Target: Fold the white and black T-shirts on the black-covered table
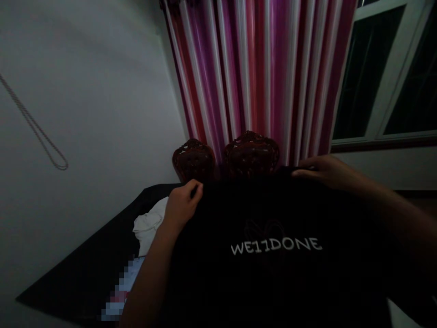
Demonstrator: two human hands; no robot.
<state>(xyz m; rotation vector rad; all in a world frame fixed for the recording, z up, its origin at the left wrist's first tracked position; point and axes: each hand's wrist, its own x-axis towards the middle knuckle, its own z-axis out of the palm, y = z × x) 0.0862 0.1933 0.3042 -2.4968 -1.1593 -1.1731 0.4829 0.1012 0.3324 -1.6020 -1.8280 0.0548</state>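
A black garment with white lettering "WE11DONE" is spread in front of me, lettering facing up. My left hand is closed in a pinch on its top left edge. My right hand grips the top right edge, fingers curled over the cloth. The garment's lower part runs out of the frame.
A white cloth lies crumpled on a dark table at the left. Two carved dark red chair backs stand behind it before a purple and pink striped curtain. A window is at the right; a rope hangs on the left wall.
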